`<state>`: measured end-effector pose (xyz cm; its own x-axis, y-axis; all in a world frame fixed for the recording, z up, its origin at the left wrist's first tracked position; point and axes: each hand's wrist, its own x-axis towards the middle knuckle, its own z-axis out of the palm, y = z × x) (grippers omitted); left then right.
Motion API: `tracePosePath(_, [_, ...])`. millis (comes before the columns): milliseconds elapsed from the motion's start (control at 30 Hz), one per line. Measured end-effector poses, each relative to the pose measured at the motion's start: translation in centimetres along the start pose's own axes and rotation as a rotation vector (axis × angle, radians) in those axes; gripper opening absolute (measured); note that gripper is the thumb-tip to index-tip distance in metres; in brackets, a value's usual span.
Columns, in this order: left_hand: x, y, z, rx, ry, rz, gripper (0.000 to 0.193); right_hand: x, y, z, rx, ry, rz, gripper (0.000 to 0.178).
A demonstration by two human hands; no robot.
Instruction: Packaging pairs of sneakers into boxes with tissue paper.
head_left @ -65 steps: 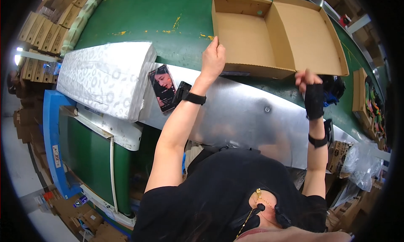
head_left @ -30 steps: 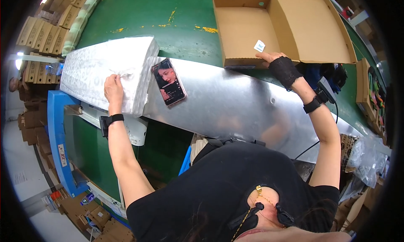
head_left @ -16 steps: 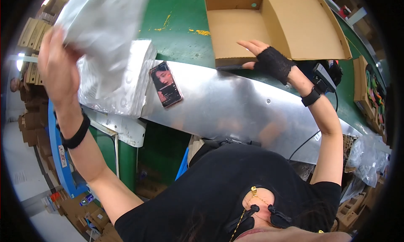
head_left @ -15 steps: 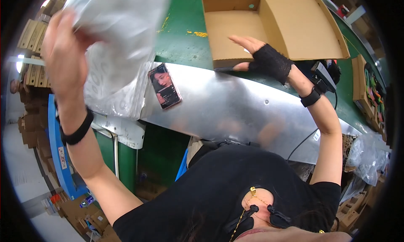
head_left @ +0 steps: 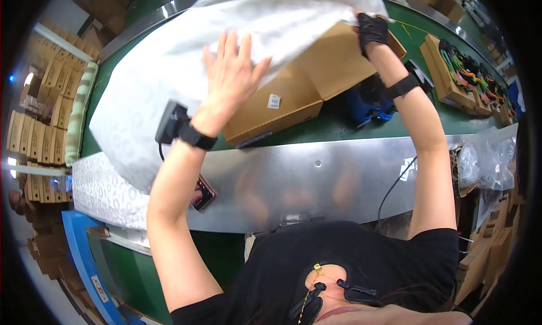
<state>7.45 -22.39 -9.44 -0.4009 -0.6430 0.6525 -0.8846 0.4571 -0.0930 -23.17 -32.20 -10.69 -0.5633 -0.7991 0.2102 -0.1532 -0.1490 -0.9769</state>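
We spread our left hand (head_left: 232, 71) against the sheet (head_left: 152, 82), seemingly to steady it over the box (head_left: 276, 123); our right hand (head_left: 371, 30) apparently pinched its edge taut.

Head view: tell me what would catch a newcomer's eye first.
The large white patterned sheet filling the upper left and middle stands out first, the left hand spread over it and the black-gloved right hand pinching its right side. Next comes the open cardboard box partly hidden by the sheet, with a small white label inside.
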Motion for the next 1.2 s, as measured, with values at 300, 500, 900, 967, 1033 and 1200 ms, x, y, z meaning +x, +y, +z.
tracePosePath(300, [-11.9,-6.7,2.2,0.243,-0.499,-0.380,0.053,9.1,4.1,-10.8,-0.741,0.234,-0.126,0.051])
tracePosePath(500, [-16.1,-8.6,3.1,-0.650,0.122,-1.049,0.071,9.4,6.9,-16.4,0.092,0.167,0.317,0.063])
tracePosePath(900, [-16.7,-5.9,5.2,-1.713,0.273,-1.778,0.036,-13.2,4.2,-9.0,-1.457,-0.764,-0.384,0.028])
tracePosePath(967, [-16.9,-4.7,5.1,-1.652,0.263,-1.847,0.029,-13.1,4.7,-10.0,-1.452,-0.743,-0.306,0.029])
tracePosePath(1033, [-16.4,-3.4,3.5,-1.625,0.264,-1.840,0.031,-12.9,5.2,-12.5,-1.145,-0.829,-0.246,0.032])
tracePosePath(1200, [-17.8,-3.5,3.2,-1.656,0.278,-1.767,0.033,-15.5,-7.9,-19.1,-0.394,-0.826,0.168,0.026])
